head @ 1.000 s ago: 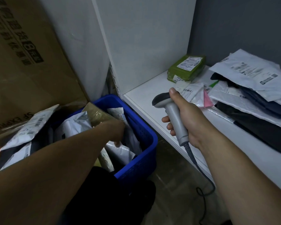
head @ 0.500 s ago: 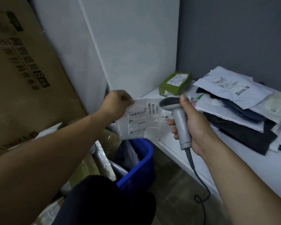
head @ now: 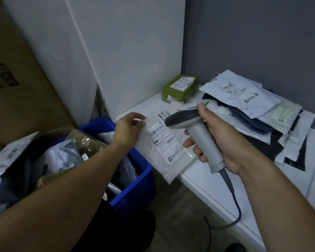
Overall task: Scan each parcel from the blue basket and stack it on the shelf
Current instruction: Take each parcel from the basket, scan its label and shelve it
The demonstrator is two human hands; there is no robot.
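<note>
The white parcel (head: 169, 166), held up above the blue basket (head: 135, 188) half a second before, now lies across the shelf (head: 204, 180) edge, pinched at its left rim by the left hand (head: 128, 130). The right hand (head: 220, 140) grips the scanner (head: 198, 135), whose head covers part of the label (head: 164, 142); the print is blurred.

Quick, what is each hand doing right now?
Left hand: pinches the edge of the white parcel.
Right hand: closed round the scanner, gripping its handle.
</note>
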